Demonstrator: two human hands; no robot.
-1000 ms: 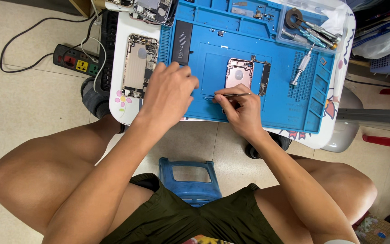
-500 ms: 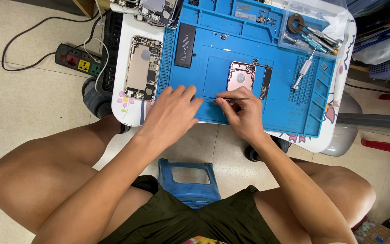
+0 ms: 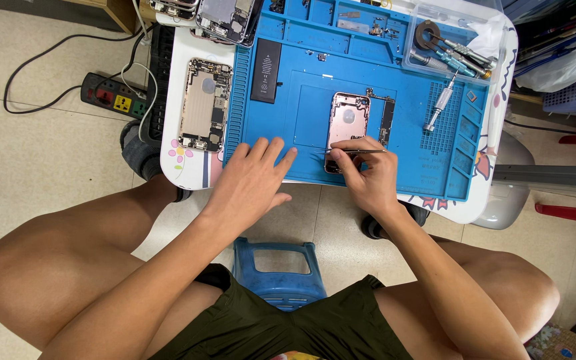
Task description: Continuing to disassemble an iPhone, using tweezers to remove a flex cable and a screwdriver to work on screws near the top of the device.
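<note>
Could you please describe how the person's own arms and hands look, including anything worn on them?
Both arms are bare from hand to upper arm: no sleeves, gloves, watch or rings show. The left hand and right hand have short, unpainted nails. No markings, straps or cables are on either arm.

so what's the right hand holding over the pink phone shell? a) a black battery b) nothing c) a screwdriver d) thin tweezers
d: the right hand pinches thin tweezers lying across the lower end of the pink phone shell.
</note>
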